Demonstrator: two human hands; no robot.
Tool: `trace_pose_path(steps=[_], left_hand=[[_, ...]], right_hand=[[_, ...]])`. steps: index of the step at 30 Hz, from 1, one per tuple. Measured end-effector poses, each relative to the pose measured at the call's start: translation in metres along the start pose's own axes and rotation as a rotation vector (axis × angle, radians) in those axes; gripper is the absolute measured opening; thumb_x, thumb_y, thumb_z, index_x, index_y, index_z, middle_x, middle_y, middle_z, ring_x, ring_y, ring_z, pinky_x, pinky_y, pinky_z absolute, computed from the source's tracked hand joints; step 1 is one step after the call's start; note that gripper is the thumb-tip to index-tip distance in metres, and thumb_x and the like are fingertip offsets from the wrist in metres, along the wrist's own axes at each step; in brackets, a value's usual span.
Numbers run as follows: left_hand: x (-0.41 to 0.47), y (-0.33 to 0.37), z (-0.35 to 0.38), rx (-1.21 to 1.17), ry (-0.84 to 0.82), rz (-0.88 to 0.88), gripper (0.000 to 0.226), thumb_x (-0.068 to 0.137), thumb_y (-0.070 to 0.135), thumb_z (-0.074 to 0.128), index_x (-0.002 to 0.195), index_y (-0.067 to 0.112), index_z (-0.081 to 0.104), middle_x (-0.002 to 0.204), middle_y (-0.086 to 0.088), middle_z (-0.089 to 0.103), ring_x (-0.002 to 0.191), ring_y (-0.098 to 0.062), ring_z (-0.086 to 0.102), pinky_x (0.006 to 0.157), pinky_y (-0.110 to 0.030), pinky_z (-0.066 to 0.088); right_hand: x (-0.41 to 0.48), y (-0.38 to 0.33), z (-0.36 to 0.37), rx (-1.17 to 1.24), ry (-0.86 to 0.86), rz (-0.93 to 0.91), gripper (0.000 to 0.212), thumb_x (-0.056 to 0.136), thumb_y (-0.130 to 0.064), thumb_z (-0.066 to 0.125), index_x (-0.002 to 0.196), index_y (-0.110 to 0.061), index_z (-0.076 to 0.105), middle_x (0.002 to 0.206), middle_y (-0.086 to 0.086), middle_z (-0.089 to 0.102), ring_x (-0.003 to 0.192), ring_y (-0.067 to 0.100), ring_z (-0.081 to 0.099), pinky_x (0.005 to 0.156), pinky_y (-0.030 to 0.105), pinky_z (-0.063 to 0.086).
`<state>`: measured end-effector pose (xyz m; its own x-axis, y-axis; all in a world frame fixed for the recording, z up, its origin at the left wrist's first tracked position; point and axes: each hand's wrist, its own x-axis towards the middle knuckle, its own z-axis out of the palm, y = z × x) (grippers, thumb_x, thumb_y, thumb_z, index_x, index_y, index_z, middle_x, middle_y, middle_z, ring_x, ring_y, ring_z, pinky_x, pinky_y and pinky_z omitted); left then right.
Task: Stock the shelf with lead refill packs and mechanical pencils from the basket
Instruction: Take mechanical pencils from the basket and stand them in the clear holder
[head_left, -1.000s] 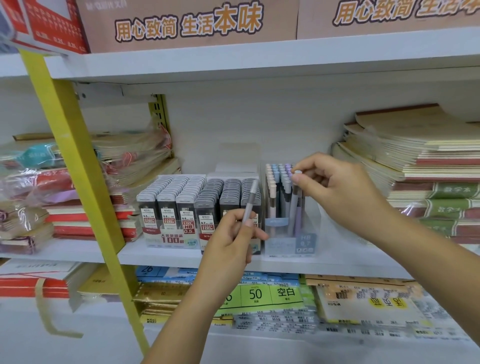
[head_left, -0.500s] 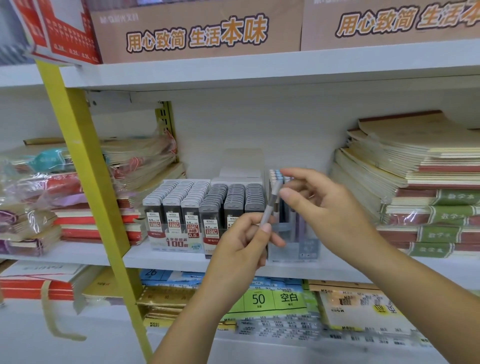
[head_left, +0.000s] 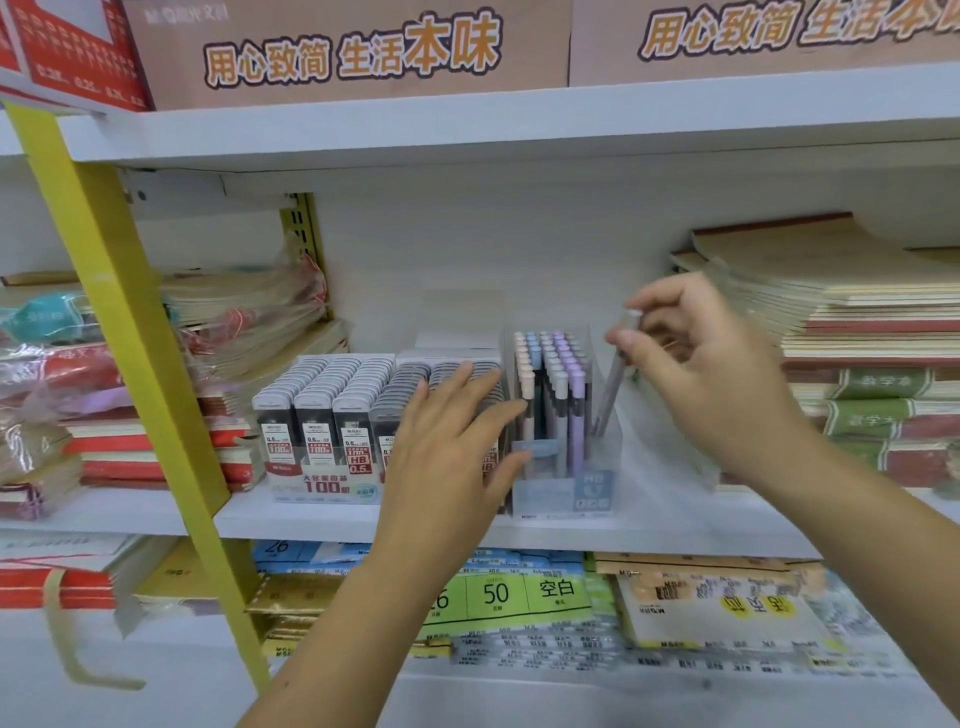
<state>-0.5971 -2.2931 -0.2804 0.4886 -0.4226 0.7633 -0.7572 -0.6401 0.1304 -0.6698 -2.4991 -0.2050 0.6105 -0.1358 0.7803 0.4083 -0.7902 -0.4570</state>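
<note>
A greyish mechanical pencil (head_left: 614, 382) hangs tilted, its white cap up and its lower end inside the right part of a clear pencil box (head_left: 597, 496) on the shelf (head_left: 311, 519). The right hand (head_left: 711, 374) pinches it near the top between thumb and fingers. Pastel pencils (head_left: 550, 374) stand upright in rows in the same box. The left hand (head_left: 452, 447) is spread with straight fingers, holding nothing, in front of the lead refill packs (head_left: 322, 405) just left of the box; whether its fingertips touch the box is unclear. Stacked notebooks (head_left: 857, 322) lie to the right, and a yellow upright (head_left: 130, 338) slants at the left.
</note>
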Motion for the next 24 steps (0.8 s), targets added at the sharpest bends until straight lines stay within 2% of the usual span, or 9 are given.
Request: trace_pose_path(steps=[3, 7, 12, 19, 24], left_hand=[[-0.001, -0.004, 0.003, 0.008, -0.018, 0.008, 0.036, 0.083, 0.03, 0.08, 0.117, 0.021, 0.073, 0.14, -0.004, 0.061, 0.136, -0.026, 0.052, 0.116, -0.056, 0.032], [-0.001, -0.007, 0.006, -0.006, -0.004, 0.038, 0.03, 0.081, 0.027, 0.081, 0.11, 0.022, 0.076, 0.139, -0.004, 0.062, 0.133, -0.026, 0.055, 0.116, -0.055, 0.033], [-0.001, -0.008, 0.007, -0.027, 0.003, 0.038, 0.029, 0.082, 0.027, 0.081, 0.109, 0.022, 0.075, 0.139, -0.003, 0.062, 0.133, -0.025, 0.055, 0.116, -0.054, 0.033], [-0.002, -0.01, 0.008, -0.052, 0.032, 0.045, 0.028, 0.08, 0.025, 0.083, 0.108, 0.022, 0.076, 0.137, -0.002, 0.063, 0.13, -0.025, 0.057, 0.117, -0.052, 0.032], [-0.002, -0.01, 0.009, -0.065, 0.036, 0.043, 0.028, 0.08, 0.025, 0.083, 0.107, 0.022, 0.076, 0.137, -0.002, 0.063, 0.13, -0.024, 0.057, 0.117, -0.051, 0.032]], right_hand=[[-0.006, 0.007, 0.012, -0.097, -0.109, -0.01, 0.022, 0.092, -0.024, 0.062, 0.102, -0.037, 0.048, 0.089, -0.02, 0.063, 0.084, -0.006, 0.061, 0.07, 0.01, 0.046], [-0.009, 0.01, 0.017, -0.108, -0.132, -0.014, 0.023, 0.091, -0.023, 0.064, 0.101, -0.038, 0.051, 0.085, -0.031, 0.057, 0.09, -0.017, 0.056, 0.071, 0.002, 0.042], [-0.008, 0.009, 0.016, -0.091, -0.114, -0.027, 0.022, 0.089, -0.021, 0.068, 0.1, -0.034, 0.054, 0.086, -0.024, 0.06, 0.092, -0.009, 0.057, 0.073, 0.004, 0.044], [-0.006, 0.012, 0.015, -0.075, -0.057, 0.006, 0.021, 0.084, -0.027, 0.073, 0.097, -0.031, 0.057, 0.082, -0.019, 0.062, 0.083, -0.003, 0.061, 0.069, 0.008, 0.048], [-0.007, 0.01, 0.016, -0.082, -0.065, -0.008, 0.022, 0.083, -0.027, 0.073, 0.096, -0.032, 0.057, 0.082, -0.021, 0.062, 0.084, -0.005, 0.06, 0.07, 0.004, 0.046]])
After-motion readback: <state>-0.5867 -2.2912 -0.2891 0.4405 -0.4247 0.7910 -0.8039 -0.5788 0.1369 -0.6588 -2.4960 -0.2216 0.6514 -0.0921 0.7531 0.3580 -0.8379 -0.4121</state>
